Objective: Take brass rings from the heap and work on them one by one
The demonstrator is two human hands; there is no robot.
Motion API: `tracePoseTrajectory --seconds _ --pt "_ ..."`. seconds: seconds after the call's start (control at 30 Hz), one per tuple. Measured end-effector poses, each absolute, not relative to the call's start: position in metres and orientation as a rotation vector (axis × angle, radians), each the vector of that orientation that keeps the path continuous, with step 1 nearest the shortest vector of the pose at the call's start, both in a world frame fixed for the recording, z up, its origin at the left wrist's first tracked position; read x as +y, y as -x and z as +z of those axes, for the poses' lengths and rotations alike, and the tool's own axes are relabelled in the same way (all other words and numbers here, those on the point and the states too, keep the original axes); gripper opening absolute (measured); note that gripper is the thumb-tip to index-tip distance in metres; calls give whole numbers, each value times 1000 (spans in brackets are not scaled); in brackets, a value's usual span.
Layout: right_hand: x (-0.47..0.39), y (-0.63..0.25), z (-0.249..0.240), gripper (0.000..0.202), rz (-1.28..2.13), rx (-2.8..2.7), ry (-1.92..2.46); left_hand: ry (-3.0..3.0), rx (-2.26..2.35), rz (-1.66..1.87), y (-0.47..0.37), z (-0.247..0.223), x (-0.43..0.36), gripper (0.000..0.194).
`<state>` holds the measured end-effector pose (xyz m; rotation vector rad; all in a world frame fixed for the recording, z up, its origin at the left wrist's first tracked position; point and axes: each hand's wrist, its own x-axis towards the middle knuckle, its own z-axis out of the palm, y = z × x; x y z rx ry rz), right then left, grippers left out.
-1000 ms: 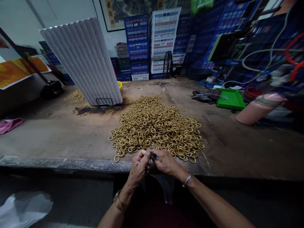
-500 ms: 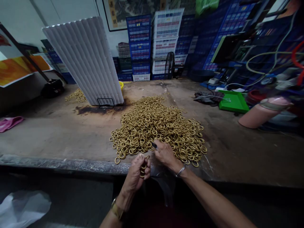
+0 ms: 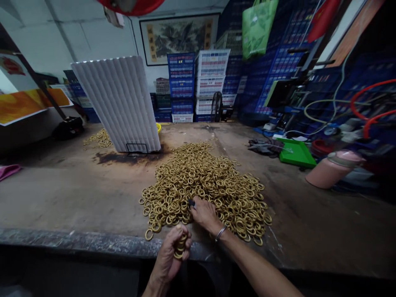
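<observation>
A large heap of brass-coloured rings [image 3: 213, 177] spreads over the table near its front edge. My left hand [image 3: 173, 247] is closed around several rings [image 3: 180, 246], stacked in a short column in its curled fingers, just in front of the heap. At the heap's near side, my right hand [image 3: 204, 212] reaches down with bent fingers among the loose rings. Something black [image 3: 191, 203] shows at its fingertips, perhaps a finger cover. Whatever those fingers pinch is hidden. A metal bracelet [image 3: 220, 234] circles the right wrist.
Left of the heap, a corrugated white panel [image 3: 120, 107] leans upright on a wire stand [image 3: 137, 148], with more rings [image 3: 99, 139] behind it. On the right lie a green tray [image 3: 297, 152] and a pink bottle [image 3: 332, 169]. Stacked crates [image 3: 182, 88] line the back.
The camera has tilted up, so the scene sits lower. My right hand has moved a little left along the near side of the heap. My left hand still keeps its stacked rings.
</observation>
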<state>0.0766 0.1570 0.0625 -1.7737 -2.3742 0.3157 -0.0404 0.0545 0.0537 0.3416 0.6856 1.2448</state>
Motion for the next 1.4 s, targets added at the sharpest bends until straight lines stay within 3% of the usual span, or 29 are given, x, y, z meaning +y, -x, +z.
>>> tracePoseTrajectory --seconds 0.33,0.63,1.1,1.4 --pt "155 -90 57 12 233 -2292 1537 -306 819 1320 40 52 66 29" --pt "124 -101 76 8 461 -2360 1073 -755 1229 1301 26 54 64 39" --pt "109 -100 65 25 1632 -1572 1209 -940 1240 1288 21 60 54 28" --pt "110 -100 73 18 1365 -1717 1212 -843 1157 1185 20 62 54 35"
